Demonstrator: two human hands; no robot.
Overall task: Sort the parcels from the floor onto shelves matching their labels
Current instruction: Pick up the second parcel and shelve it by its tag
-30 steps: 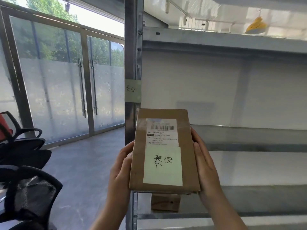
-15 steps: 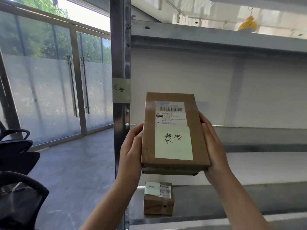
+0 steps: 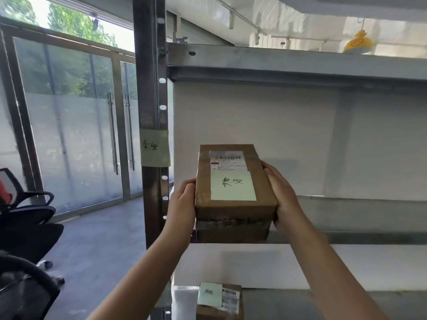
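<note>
I hold a brown cardboard parcel (image 3: 233,204) flat between both hands at the front left end of the middle shelf (image 3: 346,215). It carries a barcode sticker and a pale green handwritten note. My left hand (image 3: 182,204) grips its left side, my right hand (image 3: 280,197) its right side. Whether the parcel's underside touches the shelf is unclear. A matching green handwritten label (image 3: 154,147) is stuck on the metal shelf post (image 3: 150,88) just left of the parcel.
On the lower shelf sits a smaller brown parcel (image 3: 219,301) with a different green note. The upper shelf (image 3: 288,63) runs overhead. Black office chairs (image 3: 25,227) stand on the floor at left, before glass doors (image 3: 69,146).
The parcel has tipped from upright to flat and moved forward and right toward the middle shelf. The view has moved closer to the shelf post.
</note>
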